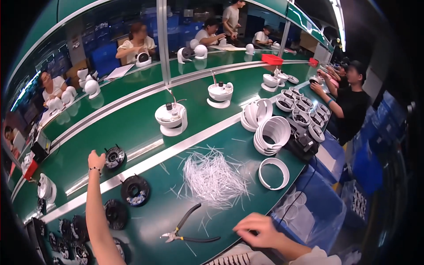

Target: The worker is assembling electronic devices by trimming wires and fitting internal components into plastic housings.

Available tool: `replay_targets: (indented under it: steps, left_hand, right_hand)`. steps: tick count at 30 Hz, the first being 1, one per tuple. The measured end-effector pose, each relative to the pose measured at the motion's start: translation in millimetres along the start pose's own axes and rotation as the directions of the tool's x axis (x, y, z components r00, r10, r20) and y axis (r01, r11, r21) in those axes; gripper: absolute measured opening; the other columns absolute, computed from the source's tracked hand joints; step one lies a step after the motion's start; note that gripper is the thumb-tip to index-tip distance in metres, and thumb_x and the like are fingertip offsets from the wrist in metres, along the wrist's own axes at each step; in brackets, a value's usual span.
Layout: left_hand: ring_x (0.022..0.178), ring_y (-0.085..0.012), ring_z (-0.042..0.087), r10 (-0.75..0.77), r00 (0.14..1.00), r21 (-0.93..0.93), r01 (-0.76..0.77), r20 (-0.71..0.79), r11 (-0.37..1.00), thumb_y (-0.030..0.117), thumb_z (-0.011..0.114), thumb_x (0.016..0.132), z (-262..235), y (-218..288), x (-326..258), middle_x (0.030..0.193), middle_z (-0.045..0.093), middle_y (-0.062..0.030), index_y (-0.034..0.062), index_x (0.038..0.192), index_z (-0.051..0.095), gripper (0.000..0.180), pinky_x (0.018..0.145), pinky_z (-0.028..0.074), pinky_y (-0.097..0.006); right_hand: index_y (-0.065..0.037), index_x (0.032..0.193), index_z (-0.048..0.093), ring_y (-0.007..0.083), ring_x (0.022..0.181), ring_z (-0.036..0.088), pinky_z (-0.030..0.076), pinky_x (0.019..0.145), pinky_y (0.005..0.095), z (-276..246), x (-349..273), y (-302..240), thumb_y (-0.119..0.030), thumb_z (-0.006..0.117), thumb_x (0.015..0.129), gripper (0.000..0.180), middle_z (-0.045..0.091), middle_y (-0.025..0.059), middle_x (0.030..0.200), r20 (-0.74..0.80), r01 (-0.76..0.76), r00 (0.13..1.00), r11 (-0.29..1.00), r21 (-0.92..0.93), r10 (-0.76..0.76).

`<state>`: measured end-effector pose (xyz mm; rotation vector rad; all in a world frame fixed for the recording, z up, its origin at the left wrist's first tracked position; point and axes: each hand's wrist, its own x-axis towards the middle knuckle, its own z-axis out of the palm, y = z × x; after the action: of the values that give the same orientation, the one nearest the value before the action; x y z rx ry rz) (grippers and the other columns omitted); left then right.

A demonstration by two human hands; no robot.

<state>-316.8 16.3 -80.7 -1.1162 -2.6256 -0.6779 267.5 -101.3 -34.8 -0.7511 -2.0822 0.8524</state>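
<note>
My left hand (96,160) reaches out over the green belt, its fingers curled, beside a black round part (115,157) with prongs. Whether they grip its edge or something else is hidden. Below that, a second black round part (135,191) with coloured wires inside lies on the bench. My right hand (258,230) hovers at the bench's near edge, holding nothing, its fingers loosely bent and apart. To its left, side cutters (190,225) with black and yellow handles lie with their handles spread. A pile of thin white strips (214,179) spreads beyond the cutters.
White rings (272,135) are stacked at the right; a single ring (274,174) lies nearer. White bowl-shaped housings (300,117) stand beyond. Several black parts (73,234) crowd the lower left. White assemblies (171,119) sit on the belt. A blue bin (324,212) stands right; co-workers sit across.
</note>
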Motion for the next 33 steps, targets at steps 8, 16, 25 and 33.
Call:
replay_targets:
  steps: [8,16,25,33]
  left_hand:
    - [0.101,-0.0306,0.053,-0.14,0.968,-0.052,0.153,0.207,0.987,0.024,0.06,0.068,53,20,14,0.107,0.057,-0.017,0.0022,0.113,0.05,0.052,0.088,0.041,-0.036]
    - [0.068,-0.0121,0.053,0.082,0.967,-0.691,0.113,0.243,0.714,0.002,0.054,0.071,71,4,42,0.069,0.059,-0.0037,-0.0002,0.077,0.063,0.011,0.064,0.042,-0.024]
    - [0.095,-0.0172,0.055,0.148,0.869,-0.878,0.478,0.472,-0.008,0.01,0.047,0.088,-96,11,-65,0.109,0.056,-0.0108,-0.0006,0.108,0.051,0.024,0.078,0.045,-0.028]
    - [0.095,-0.0209,0.056,0.371,0.807,-0.759,0.573,0.459,-0.308,0.007,0.041,0.087,-143,50,-210,0.105,0.056,-0.0172,-0.0087,0.106,0.047,0.025,0.081,0.047,-0.029]
  right_hand:
    - [-0.003,0.083,0.06,0.0274,0.086,0.053,0.042,0.075,0.0348,-44,-5,49,-0.002,0.066,0.059,0.024,0.058,0.0101,0.093,-0.437,-0.267,0.899,0.79,-0.551,-0.001]
    - [-0.004,0.088,0.059,0.0278,0.091,0.053,0.039,0.084,0.0391,-42,-6,94,-0.006,0.066,0.063,0.026,0.057,0.0091,0.097,-0.403,-0.299,0.913,0.771,-0.563,0.061]
    - [-0.002,0.082,0.057,0.0286,0.085,0.053,0.039,0.079,0.0376,-60,3,122,-0.003,0.066,0.061,0.023,0.058,0.0111,0.086,-0.289,-0.216,0.957,0.724,-0.655,0.024]
    - [0.002,0.076,0.057,0.0243,0.065,0.059,0.047,0.056,0.0278,-42,22,53,0.008,0.064,0.065,0.015,0.06,0.0121,0.075,-0.268,-0.016,0.944,0.785,-0.62,-0.192]
